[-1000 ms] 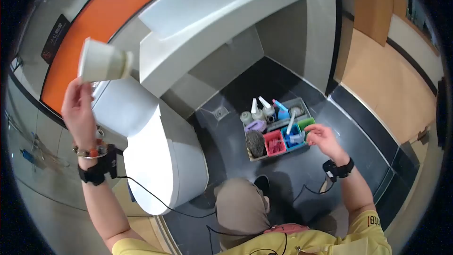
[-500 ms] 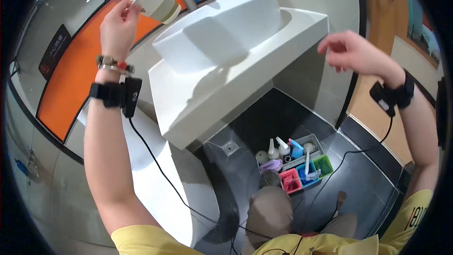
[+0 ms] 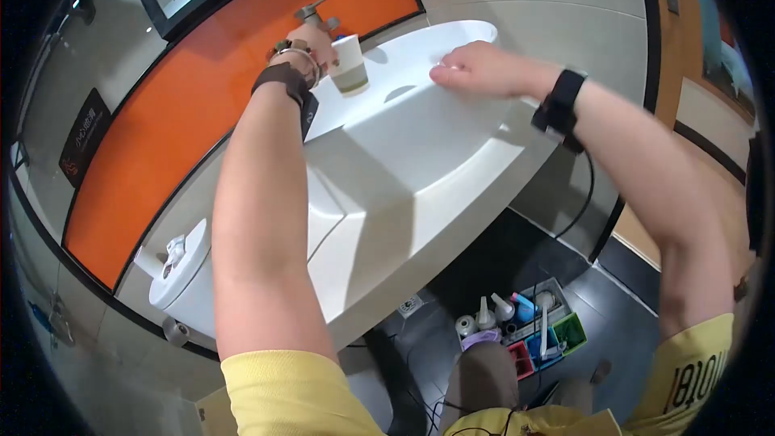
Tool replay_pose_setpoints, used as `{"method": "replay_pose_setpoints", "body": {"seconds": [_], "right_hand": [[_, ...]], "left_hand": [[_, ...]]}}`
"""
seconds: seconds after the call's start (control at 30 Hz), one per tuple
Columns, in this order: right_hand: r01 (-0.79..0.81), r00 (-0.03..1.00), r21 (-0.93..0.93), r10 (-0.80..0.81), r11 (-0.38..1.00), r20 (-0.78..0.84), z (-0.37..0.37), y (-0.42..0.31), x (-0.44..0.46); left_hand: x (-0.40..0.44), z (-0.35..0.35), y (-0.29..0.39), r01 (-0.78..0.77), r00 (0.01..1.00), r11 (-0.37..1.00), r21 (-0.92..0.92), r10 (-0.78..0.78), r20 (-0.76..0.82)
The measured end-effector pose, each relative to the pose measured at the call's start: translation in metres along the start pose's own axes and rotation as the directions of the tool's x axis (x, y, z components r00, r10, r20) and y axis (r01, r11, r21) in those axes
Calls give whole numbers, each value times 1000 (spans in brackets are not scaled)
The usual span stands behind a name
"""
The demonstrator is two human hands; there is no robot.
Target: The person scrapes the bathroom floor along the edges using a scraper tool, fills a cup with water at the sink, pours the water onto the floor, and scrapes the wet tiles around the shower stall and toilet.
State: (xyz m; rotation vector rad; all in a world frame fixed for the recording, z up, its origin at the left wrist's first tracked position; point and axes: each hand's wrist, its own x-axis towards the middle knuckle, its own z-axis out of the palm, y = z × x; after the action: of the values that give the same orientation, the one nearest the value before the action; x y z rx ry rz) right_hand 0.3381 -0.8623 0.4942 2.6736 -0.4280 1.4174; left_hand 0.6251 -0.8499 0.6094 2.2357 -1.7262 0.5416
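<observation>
Arms [image 3: 262, 218] reach forward, left hand [image 3: 313, 44] holding cup [image 3: 350, 74], right hand [image 3: 476, 69] curled at basin rim [image 3: 488, 28].

White cup [image 3: 349, 64] now lower, inside the washbasin [image 3: 476, 125] below the faucet [image 3: 313, 12], left hand [image 3: 313, 42] moved in with it, right hand [image 3: 472, 70] come to the basin's rim.

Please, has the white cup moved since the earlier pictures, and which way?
Yes. Against the faucet, the white cup has gone from its left to its right, and now shows over the washbasin.
</observation>
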Motion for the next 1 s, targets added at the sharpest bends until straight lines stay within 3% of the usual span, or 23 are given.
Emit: {"method": "replay_pose_setpoints", "body": {"seconds": [0.07,0.1,0.17,0.23,0.3,0.33,0.4,0.47,0.5,0.53,0.57,0.63,0.67,0.7,0.73,0.93,1.0], "right_hand": [[-200,947,-48,205,979,245,0,-5,-6],[-195,948,-37,198,980,249,4,-3,-9],[-89,996,-30,90,996,8,11,-2,-13],[-74,996,-51,76,996,38,6,3,-11],[-73,992,-97,82,993,91,5,-1,-10],[-85,985,-93,98,992,146,1,-3,-8],[-88,973,-88,105,992,207,-9,-2,4],[-208,820,-66,211,976,533,-21,-1,23],[-206,823,-66,209,976,529,-27,4,42],[-300,752,-39,262,953,605,-34,14,71],[-393,665,-22,301,919,684,-33,23,99],[-396,778,21,323,918,539,-22,40,160],[-438,803,19,383,899,456,-15,45,193],[-411,844,147,314,900,435,-10,53,217],[-465,855,249,357,850,376,12,67,242],[-727,687,395,601,562,409,112,99,302],[-648,744,596,560,473,365,132,104,303]], "left_hand": [[-2,4,-4,25,997,990,-141,-14,78],[-2,6,-1,36,996,990,-134,-25,81],[7,10,-1,33,992,979,-203,-8,123],[25,15,13,29,997,958,-284,-7,79],[39,14,16,126,979,974,-188,-91,183],[64,24,1,16,986,1000,-13,-13,168],[78,41,-10,21,993,997,73,-29,113],[79,57,-12,65,998,977,201,-60,-33],[74,68,-10,106,989,965,240,-77,-127],[58,58,9,301,949,948,100,-288,-128],[53,51,10,195,978,968,157,-203,38],[44,38,17,241,969,971,11,-241,49],[42,41,17,249,967,968,7,-249,52],[41,45,18,194,981,979,65,-195,14],[39,48,17,141,990,982,127,-139,-20],[31,44,10,215,972,963,-161,-227,-61],[31,42,7,225,963,951,-213,-250,-96]]}}
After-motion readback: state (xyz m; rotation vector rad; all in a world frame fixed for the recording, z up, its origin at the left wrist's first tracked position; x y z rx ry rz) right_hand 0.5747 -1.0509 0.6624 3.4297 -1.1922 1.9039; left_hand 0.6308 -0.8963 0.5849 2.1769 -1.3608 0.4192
